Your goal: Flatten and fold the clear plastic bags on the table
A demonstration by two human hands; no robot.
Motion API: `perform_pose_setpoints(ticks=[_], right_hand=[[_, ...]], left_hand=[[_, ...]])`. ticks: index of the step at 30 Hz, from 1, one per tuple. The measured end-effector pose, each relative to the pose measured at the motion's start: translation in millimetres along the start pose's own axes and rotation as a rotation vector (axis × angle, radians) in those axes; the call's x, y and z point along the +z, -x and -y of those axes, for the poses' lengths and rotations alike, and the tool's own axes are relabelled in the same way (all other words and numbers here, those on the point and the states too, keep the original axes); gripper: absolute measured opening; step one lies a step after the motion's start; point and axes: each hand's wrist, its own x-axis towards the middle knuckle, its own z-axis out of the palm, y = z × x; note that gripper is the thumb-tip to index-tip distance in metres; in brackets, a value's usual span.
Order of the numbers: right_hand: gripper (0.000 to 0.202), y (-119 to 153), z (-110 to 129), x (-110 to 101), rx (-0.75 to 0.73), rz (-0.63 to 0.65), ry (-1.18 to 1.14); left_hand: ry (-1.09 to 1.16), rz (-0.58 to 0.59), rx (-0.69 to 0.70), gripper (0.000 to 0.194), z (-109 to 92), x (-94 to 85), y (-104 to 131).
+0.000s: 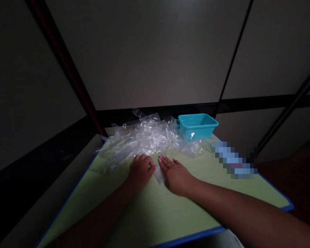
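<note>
A small clear plastic bag (159, 175) lies flat on the table between my two hands. My right hand (176, 175) rests palm down over the bag's right side, fingers stretched forward. My left hand (142, 172) is at the bag's left edge with its fingers curled. Its thumb and forefinger come together at that edge, in what looks like a pinch on the bag. Just beyond my fingertips spreads a loose heap of crumpled clear plastic bags (151, 136).
A turquoise plastic basket (198, 132) stands at the table's back right, against the heap. Farther right lies a pixelated bluish item (231, 160). The pale green table (144, 220) has a blue edge. Cabinet panels (157, 62) rise directly behind it.
</note>
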Motion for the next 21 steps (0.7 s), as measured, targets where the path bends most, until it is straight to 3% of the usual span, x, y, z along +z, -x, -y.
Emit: perform_pose_setpoints(ticks=[5, 9, 21], right_hand=[[0.069, 1, 1, -1, 0.011, -0.026, -0.001], [0.067, 1, 2, 0, 0.021, -0.032, -0.013], [0.069, 2, 2, -2, 0.019, -0.019, -0.018]], left_hand=[[-0.077, -0.088, 0.133, 0.009, -13, -9.7, 9], [-0.113, -0.013, 0.187, 0.007, -19, -11.8, 15], [-0.044, -0.015, 0.151, 0.012, -1, -2.0, 4]])
